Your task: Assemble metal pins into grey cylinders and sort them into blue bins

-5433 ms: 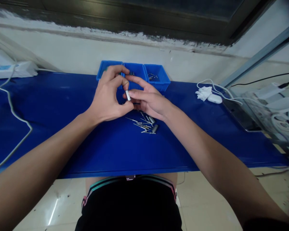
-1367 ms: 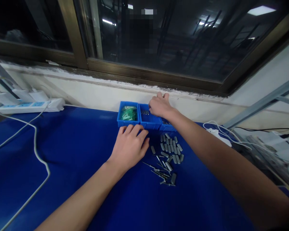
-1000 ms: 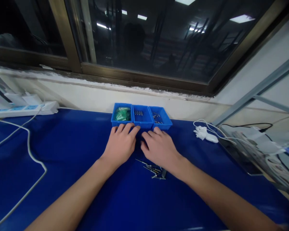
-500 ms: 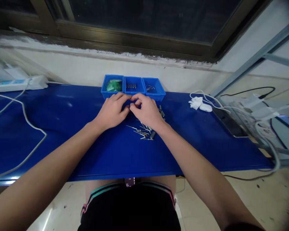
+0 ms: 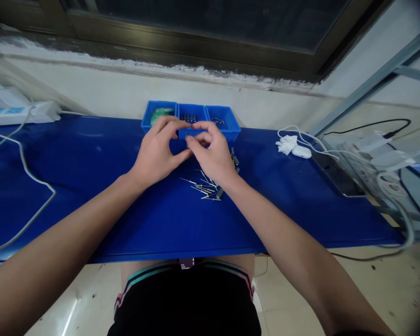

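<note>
My left hand (image 5: 159, 147) is over the table just in front of the blue bins, its thumb and index finger spread wide apart. Opposite it, my right hand (image 5: 212, 151) has thumb and fingers drawn together; whatever is between them is too small to make out. The index fingertips of both hands nearly meet. Thin silver pins that look like blind rivets (image 5: 205, 189) lie loose below my right hand. Small grey cylinders (image 5: 235, 160) lie beside it, partly hidden by the wrist.
Three joined blue bins (image 5: 192, 136) stand near the wall: green packaging (image 5: 160, 113) left, a row of small cylinders (image 5: 188, 118) in the middle, loose pins (image 5: 217, 121) right. White cables, a crumpled tissue (image 5: 286, 144), a white case (image 5: 301, 151) and a phone (image 5: 338, 175) lie rightward.
My left thumb and index finger have spread further apart. Both hands now sit slightly higher in view, nearer the bins, and the whole view has shifted slightly.
</note>
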Action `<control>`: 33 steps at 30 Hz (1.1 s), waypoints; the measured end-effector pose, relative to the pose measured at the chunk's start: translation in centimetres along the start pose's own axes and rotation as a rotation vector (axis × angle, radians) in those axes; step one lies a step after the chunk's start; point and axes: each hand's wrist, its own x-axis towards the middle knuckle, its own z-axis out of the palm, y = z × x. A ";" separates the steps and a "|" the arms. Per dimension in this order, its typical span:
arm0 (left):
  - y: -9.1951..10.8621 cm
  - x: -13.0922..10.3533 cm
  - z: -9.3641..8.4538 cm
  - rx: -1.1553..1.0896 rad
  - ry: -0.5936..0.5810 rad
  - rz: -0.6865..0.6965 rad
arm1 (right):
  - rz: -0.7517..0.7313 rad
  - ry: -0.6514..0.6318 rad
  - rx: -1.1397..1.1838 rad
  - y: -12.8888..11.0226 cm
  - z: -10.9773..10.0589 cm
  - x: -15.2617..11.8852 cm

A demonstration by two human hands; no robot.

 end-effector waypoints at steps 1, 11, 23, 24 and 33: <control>0.0 0.0 0.0 -0.001 -0.003 0.001 | 0.016 -0.005 -0.011 0.0 -0.1 0.0; 0.2 0.1 -0.2 0.037 -0.036 -0.035 | 0.075 -0.110 0.051 -0.6 -0.4 0.0; 0.8 0.0 -0.3 0.052 -0.025 -0.040 | 0.105 -0.135 0.169 -0.4 -0.3 0.1; 0.8 0.0 -0.3 0.049 -0.020 -0.036 | 0.107 -0.133 0.166 -0.4 -0.3 0.1; 0.6 -0.1 -0.1 0.059 -0.015 -0.052 | 0.123 -0.119 0.182 -1.0 -0.2 0.1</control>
